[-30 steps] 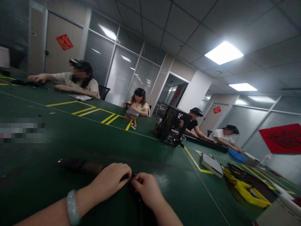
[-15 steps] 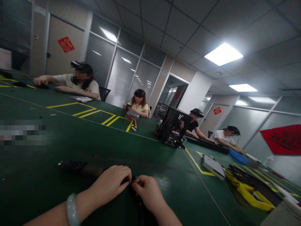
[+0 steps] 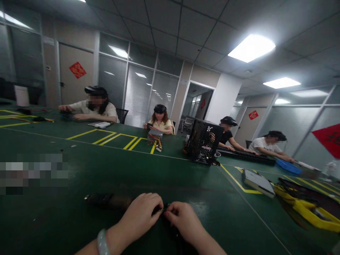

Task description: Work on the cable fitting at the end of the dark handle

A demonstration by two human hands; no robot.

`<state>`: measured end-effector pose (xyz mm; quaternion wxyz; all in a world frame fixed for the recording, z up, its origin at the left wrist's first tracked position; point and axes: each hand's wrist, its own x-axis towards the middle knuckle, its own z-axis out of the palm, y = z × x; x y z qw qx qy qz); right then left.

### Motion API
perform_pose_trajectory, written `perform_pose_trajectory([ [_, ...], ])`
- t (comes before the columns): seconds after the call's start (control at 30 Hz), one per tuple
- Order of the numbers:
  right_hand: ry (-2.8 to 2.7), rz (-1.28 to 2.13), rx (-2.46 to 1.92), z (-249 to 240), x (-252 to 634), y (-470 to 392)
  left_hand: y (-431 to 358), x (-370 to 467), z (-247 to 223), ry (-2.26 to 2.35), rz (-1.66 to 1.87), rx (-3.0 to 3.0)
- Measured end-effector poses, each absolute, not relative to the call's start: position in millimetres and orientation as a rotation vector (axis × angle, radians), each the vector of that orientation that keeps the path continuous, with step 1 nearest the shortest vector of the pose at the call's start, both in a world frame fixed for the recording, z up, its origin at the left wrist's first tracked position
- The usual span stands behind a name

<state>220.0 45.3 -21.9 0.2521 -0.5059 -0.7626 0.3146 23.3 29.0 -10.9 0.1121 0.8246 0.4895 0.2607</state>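
My left hand (image 3: 145,210) and my right hand (image 3: 184,217) are close together over the near part of the green table. The left fingers are closed in a pinch, with a tiny shiny bit at their tips; what it belongs to is unclear. My right thumb and fingers pinch a thin black cord (image 3: 175,232), which runs down toward the table's near side. Left of my left hand lies a long dark bundle (image 3: 106,201) with a shiny left end. Its right end is hidden behind that hand, so I cannot tell whether it joins the cord.
A black computer case (image 3: 204,141) stands beyond my hands. Near it are a power supply (image 3: 155,134) with coloured wires and, at right, a silver-grey box (image 3: 257,182) and a yellow tray (image 3: 316,216). Several people sit along the far side, one at a keyboard (image 3: 245,156).
The view has turned left and levelled, so the scene sits differently in the frame. Both hands keep their pinch, close together beside the dark bundle.
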Motion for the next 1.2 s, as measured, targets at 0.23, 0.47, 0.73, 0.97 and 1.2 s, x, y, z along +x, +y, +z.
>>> perform_pose_trajectory([
  [0.23, -2.072, 0.888, -1.336, -26.5, 222.6, 45.1, 26.3, 25.4, -6.0, 1.493, 0.656, 2.437],
  [0.47, -2.071, 0.885, -1.342, -30.0, 222.5, 46.7, 25.9, 26.5, -2.7, 1.51, 0.578, 2.455],
  [0.73, -2.079, 0.887, -1.341, -25.4, 221.9, 45.7, 27.1, 26.4, -5.1, 1.514, 0.578, 2.464],
  [0.97, -2.067, 0.894, -1.354, -25.5, 222.0, 45.8, 25.9, 26.9, -3.5, 1.523, 0.576, 2.455],
  [1.2, -2.055, 0.905, -1.336, -29.2, 222.6, 47.4, 28.1, 26.0, -4.8, 1.497, 0.631, 2.436],
])
